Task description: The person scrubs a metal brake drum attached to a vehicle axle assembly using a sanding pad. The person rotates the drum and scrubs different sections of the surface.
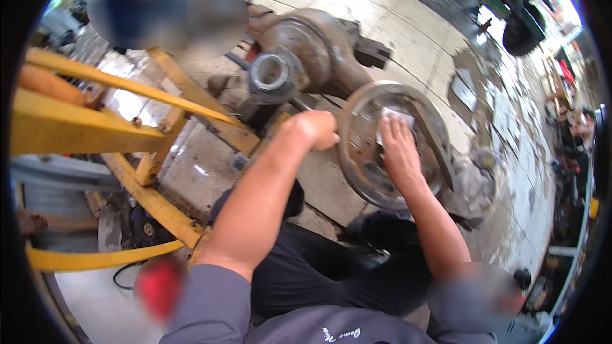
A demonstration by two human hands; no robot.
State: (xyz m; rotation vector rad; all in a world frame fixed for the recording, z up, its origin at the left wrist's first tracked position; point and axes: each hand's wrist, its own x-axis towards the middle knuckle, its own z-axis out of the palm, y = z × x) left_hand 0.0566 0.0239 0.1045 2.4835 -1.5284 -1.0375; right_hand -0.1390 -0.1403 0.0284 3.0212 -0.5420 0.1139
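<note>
A round rusty brake backing plate (363, 143) with a raised rim stands in front of me at the end of an axle housing (312, 48). My right hand (401, 156) holds a small white sheet (386, 129) against its face, fingers laid long and close together over it. Whether the sheet is cloth or paper I cannot tell. Beside the plate's left rim, my left hand (313, 130) is closed with its fingers curled under; what they hold, if anything, is hidden. A curved metal brake shoe (437, 143) sits along the plate's right side. The open hub end (271, 71) is left of the plate.
A yellow steel frame (89, 121) with several bars crosses the left side close to my left arm. Pale floor tiles (408, 32) lie beyond the axle. Dirty plastic sheeting (475, 181) is right of the plate. A black wheel (524, 28) stands far right.
</note>
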